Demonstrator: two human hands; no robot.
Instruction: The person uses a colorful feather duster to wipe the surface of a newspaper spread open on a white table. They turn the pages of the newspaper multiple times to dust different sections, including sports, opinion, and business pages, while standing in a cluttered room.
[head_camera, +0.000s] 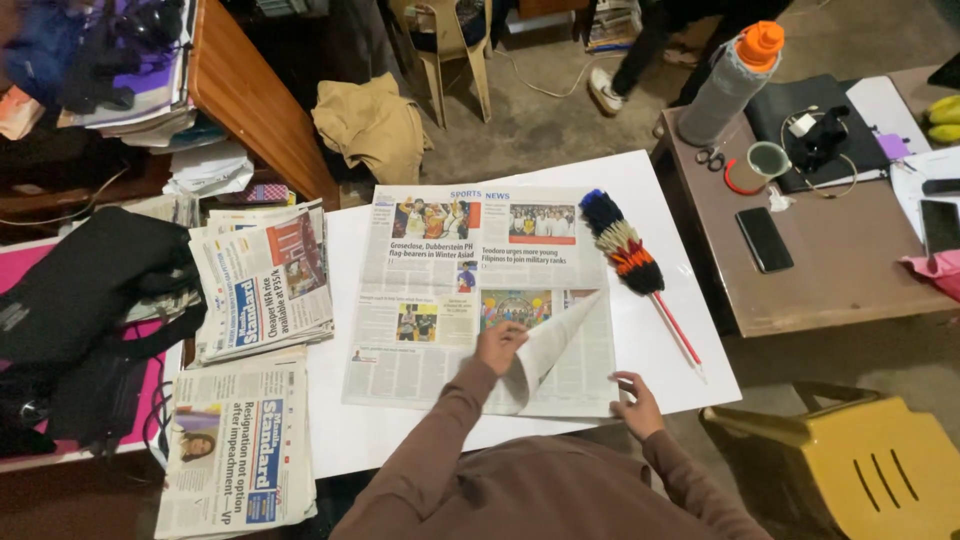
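newspaper (440, 300): thin, limp, tears easily; hold at corner | left hand (499, 345) pinches its folded page | right hand (638, 402) released, flat beside it

Dim indoor light, dark soft corners, slight wide-angle edge distortion.

two dark phone screens on the brown tabletop: black phone (764, 239) mid-table, another phone (939, 225) at the right edge.

A white bench (660, 200) carried an opened newspaper (450, 300), two stacks of folded newspapers (262, 285) at its left end, and a striped feather duster (630, 255) at its right.
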